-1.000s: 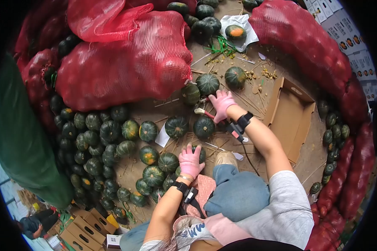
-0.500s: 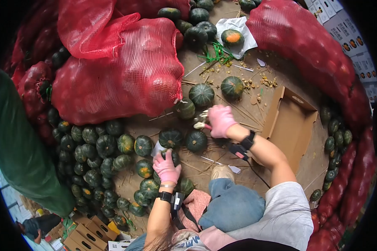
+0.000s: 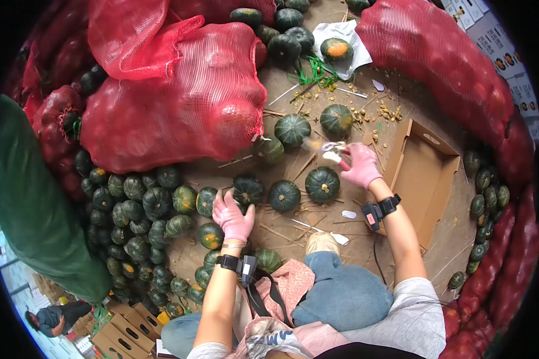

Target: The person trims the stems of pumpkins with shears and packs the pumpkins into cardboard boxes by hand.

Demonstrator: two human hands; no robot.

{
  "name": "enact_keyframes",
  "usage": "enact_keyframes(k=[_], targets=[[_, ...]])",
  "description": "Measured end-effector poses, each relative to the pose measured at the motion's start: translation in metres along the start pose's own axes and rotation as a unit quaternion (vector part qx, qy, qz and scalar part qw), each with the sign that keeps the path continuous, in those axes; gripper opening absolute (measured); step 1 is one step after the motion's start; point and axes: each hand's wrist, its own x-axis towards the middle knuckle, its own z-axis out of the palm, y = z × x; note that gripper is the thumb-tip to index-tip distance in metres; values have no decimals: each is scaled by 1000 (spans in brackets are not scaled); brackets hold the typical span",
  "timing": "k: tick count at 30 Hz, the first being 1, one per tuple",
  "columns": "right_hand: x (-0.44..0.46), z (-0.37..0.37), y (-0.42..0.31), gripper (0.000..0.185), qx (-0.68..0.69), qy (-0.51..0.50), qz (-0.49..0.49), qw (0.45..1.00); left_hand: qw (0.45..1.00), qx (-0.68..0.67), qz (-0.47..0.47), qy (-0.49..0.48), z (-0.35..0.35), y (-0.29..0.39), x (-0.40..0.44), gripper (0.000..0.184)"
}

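Note:
My left hand (image 3: 233,220), in a pink glove, has its fingers spread. Its fingertips are beside a dark green pumpkin (image 3: 248,189) and a striped one (image 3: 206,202); whether they touch is unclear. My right hand (image 3: 361,166), also gloved, is closed around a small cutting tool like clippers (image 3: 334,149), whose metal end is blurred. Just below that tool sits a round green pumpkin (image 3: 322,184), stem up. To its left is another pumpkin (image 3: 284,196). Two more, one striped (image 3: 293,130) and one with orange patches (image 3: 336,121), lie beyond the tool.
An open cardboard box (image 3: 428,173) lies right of my right hand. Red mesh sacks (image 3: 173,102) bulge at upper left and along the right (image 3: 437,54). Many pumpkins (image 3: 132,212) cover the left floor. Straw and a white plastic strip (image 3: 340,238) lie before my shoe (image 3: 322,242).
My right hand has moved right with the tool. A pumpkin now stands below it where floor showed. The pumpkin under my left hand is no longer seen there, and that hand's fingers have spread.

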Motion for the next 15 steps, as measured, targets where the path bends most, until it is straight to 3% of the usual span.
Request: enact_keyframes(k=[2,5,8,10,11,13,15], targets=[[13,2,-20,53,-42,6,-107,993,996,-57,64,-5,1,-5,25,70],[32,7,-47,48,-35,9,-193,981,987,-115,31,-112,14,-2,52,72],[48,3,-69,51,-118,-66,-203,970,991,-5,15,-134,15,30,63,77],[56,6,-68,62,-76,-72,-239,965,975,109,-8,-194,4,62,78,78],[58,5,-65,67,-42,-69,-264,961,981,107,-9,-161,7,61,82,77],[62,-10,-61,91,-73,-167,-308,934,990,101,-14,-94,17,57,86,77],[68,-29,-61,93,-106,-295,-348,883,995,71,-43,-48,21,49,87,72]])
